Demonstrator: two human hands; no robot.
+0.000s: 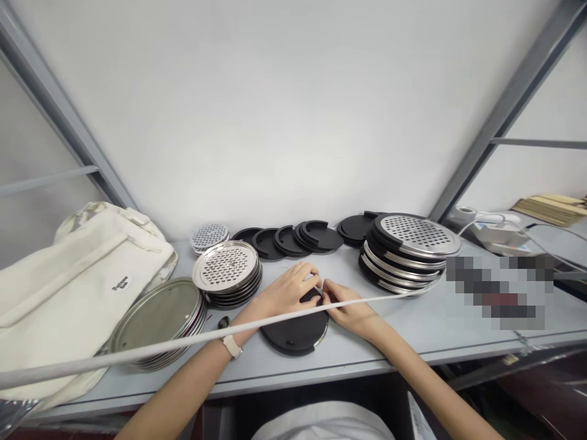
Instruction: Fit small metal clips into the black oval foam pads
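A black round base lies on the table in front of me, with a thin silvery edge along its right side. My left hand reaches over its far part, fingers curled and thumb against the far right rim. From the right, my right hand is closed at that same rim, its fingertips close to the left ones. Any small part between the fingertips is hidden. Left of the base, a round metal grater plate tops a stack of dark discs. A small black knob-like piece lies near my left wrist.
More black bases lie overlapping along the wall. A tall stack of grater plates in black bases stands right. Grey-green round plates and cream cloth bags lie left. A pale cord crosses above my forearms.
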